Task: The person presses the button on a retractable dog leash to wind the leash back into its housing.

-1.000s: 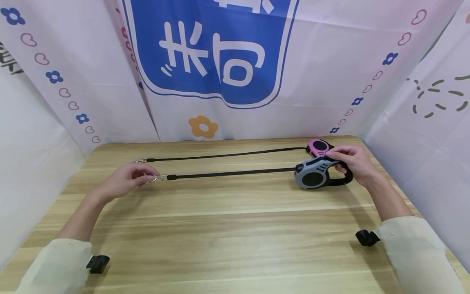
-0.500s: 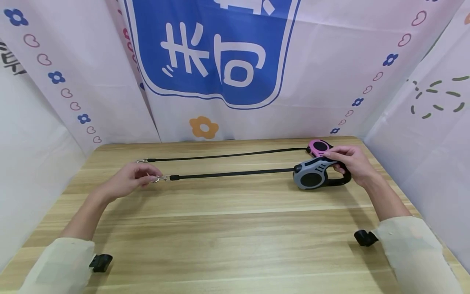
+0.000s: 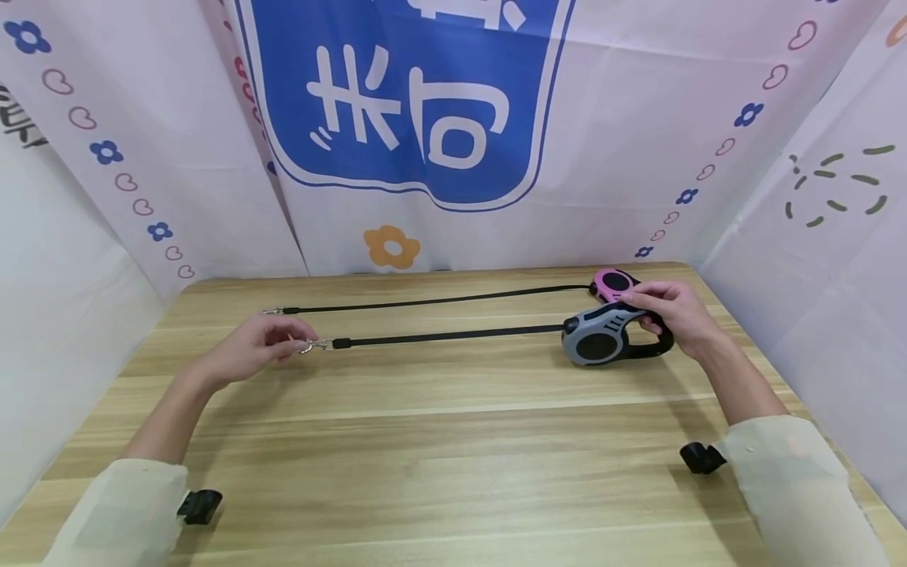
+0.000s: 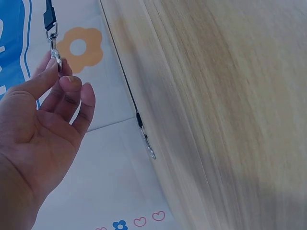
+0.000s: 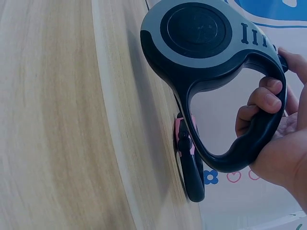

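Observation:
My right hand grips the black handle of a grey retractable dog leash; in the right wrist view the fingers curl through the handle loop and the thumb lies at its top. From the casing a black strap runs taut to the left. At its far end my left hand pinches the silver snap hook between thumb and fingertips. Behind lies a pink retractable leash, partly hidden by the grey one and my right hand. Its thin black cord stretches left to its own silver hook.
All this is over a wooden table. A white printed cloth hangs at the back edge, with more white cloth at both sides. Small black devices stick out from both sleeves.
The grey leash and my right hand have shifted slightly left. My left hand has moved a little to the right with the hook, so the strap between is somewhat shorter.

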Available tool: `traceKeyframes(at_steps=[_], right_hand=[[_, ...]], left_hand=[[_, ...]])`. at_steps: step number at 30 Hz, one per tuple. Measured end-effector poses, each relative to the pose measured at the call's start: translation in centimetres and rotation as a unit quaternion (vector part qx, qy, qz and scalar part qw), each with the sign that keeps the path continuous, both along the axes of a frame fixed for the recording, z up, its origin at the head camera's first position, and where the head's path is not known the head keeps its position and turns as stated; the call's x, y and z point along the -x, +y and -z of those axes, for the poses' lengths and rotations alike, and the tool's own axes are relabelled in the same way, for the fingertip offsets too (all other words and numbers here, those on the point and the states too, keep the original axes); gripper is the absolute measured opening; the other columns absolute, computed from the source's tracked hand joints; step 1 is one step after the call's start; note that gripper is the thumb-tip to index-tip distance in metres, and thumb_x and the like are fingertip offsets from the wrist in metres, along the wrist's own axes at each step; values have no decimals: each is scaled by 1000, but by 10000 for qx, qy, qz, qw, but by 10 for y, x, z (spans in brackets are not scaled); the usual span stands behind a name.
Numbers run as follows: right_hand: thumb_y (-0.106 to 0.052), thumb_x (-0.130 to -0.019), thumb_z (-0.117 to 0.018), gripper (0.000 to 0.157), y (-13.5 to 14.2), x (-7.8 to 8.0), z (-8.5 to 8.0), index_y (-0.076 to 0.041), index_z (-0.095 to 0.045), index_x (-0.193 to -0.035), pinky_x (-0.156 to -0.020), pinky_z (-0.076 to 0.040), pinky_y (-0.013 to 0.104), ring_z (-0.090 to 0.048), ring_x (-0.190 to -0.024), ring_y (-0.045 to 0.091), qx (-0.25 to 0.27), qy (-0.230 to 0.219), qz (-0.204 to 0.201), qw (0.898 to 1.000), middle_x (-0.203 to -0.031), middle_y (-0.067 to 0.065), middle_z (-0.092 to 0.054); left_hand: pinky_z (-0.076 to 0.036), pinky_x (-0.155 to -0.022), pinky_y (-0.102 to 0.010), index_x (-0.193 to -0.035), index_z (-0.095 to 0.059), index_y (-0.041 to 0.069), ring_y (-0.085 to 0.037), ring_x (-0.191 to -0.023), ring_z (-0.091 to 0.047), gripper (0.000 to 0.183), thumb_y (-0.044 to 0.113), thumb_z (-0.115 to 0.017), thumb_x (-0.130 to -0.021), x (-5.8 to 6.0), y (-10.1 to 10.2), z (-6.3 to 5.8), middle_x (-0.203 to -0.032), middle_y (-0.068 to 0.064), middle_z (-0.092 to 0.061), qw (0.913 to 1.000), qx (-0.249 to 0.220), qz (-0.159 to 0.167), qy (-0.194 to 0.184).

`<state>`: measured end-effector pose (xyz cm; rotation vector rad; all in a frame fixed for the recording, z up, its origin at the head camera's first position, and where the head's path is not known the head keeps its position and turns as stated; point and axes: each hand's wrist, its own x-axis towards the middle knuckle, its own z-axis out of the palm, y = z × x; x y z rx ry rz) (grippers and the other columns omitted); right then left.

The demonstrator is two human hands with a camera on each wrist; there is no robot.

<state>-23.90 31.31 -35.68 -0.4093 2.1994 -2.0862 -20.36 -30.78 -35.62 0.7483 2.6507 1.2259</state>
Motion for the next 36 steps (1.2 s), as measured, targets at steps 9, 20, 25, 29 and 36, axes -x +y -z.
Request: traceKeyframes(at_steps=[9,20,25,29,36], right_hand=[[-1,-103,-62,29,0,1,1,-17,-82,-89,-45,-40,17,-47,-49,4,-20,33,-33,10000,-69,-3,-67],[-1,-102,-62,29,0,0,1,-16,-82,-89,-45,-39,16,-47,-49,4,30,66,-46,10000,-69,-3,-67],[-1,-102,-62,29,0,0,1,-16,-82,-89,-45,-40,16,-48,-49,4,55,39,-51,10000,-70,-3,-68],[-1,-102,-62,28,0,0,1,-16,-82,-89,-45,-40,17,-48,-49,4,44,21,-33,10000,-70,-3,-68],[-1,-102,-62,28,-1,1,1,-16,-82,-89,-45,-40,17,-47,-49,4,2,47,-37,10000,-68,-3,-67]], left_hand=[[-55,-62,-31,-109,-73,1,-22,-77,-63,13,-3,-65,-99,-1,2,-1,-94,-17,-68,10000,20,40,80],[-53,-66,-25,-112,-72,-2,-17,-81,-64,17,-7,-65,-97,-2,1,-1,-96,-12,-70,9996,-5,194,205],[-53,-68,-25,-111,-72,-1,-18,-82,-64,16,-5,-66,-97,-3,4,-3,-97,-12,-70,9999,18,137,96],[-54,-69,-24,-110,-72,-1,-18,-82,-64,16,-7,-67,-96,-2,5,-3,-97,-14,-70,9999,9,134,88],[-53,-69,-25,-110,-71,-2,-20,-82,-64,18,-10,-66,-94,-1,6,-2,-97,-16,-69,9999,-61,100,-52]])
